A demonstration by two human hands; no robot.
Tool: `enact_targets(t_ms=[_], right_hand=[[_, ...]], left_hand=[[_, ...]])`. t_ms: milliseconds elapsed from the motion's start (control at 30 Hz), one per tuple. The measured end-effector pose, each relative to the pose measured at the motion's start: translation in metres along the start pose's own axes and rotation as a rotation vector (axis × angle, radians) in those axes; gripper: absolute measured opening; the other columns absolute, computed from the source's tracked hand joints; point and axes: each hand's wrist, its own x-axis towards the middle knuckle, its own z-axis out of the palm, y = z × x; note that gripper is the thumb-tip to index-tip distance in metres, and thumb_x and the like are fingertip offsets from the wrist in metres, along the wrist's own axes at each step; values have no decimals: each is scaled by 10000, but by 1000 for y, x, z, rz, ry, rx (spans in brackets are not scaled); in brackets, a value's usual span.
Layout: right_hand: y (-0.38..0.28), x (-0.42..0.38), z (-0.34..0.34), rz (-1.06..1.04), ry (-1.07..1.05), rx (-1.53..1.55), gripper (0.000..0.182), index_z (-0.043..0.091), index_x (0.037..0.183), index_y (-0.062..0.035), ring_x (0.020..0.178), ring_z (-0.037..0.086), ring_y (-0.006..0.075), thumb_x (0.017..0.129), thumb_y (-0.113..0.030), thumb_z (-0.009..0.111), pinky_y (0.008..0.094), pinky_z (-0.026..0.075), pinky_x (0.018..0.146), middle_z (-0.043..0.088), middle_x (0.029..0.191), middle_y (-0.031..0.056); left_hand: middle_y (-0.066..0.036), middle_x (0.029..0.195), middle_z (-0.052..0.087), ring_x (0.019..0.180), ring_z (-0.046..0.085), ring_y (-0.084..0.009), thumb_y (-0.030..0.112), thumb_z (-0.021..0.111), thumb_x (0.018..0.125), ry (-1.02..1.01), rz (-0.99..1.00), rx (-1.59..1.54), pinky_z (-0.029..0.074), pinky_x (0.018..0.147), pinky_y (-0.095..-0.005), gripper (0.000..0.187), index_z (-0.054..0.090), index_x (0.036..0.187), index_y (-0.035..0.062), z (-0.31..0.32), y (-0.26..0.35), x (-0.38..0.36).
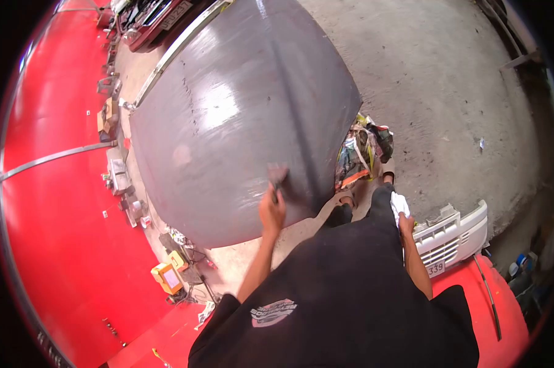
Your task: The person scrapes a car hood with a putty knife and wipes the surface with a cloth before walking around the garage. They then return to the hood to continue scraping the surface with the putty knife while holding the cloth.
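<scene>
A large grey car hood (228, 153) lies before me, glossy in places, with streaks across it. My left hand (272, 211) is closed around the handle of a flat, broad tool (278, 174), like a scraper or wide brush. Its wide end is at the hood's near part; motion blurs it, so contact is hard to judge. Down by my leg, my right hand (406, 224) grips a crumpled white cloth (399, 206), away from the hood.
Crumpled printed paper and plastic (356, 153) sit beneath the hood's right edge. A white bumper (455, 236) and a red panel (497, 313) lie at right. A yellow work light (166, 277) stands near the red wall (62, 227). Another car (160, 24) is at upper left.
</scene>
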Motion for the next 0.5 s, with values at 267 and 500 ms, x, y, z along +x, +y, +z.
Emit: enact_targets(t_ms=[267,500], right_hand=[[10,14,23,-38,19,-101,597,622,1191,92,1148,612,433,803,-360,607,451,456,983,649,1173,310],[51,7,15,-15,76,96,600,596,1214,123,1040,651,309,802,-311,636,399,483,902,682,1093,228]], left_hand=[[-261,970,675,862,658,-441,158,632,907,-24,-46,59,525,735,-463,291,649,1143,-11,1,-17,5],[-263,805,650,739,634,-460,164,647,901,67,90,-25,482,652,-495,215,638,1002,-25,21,-22,164]])
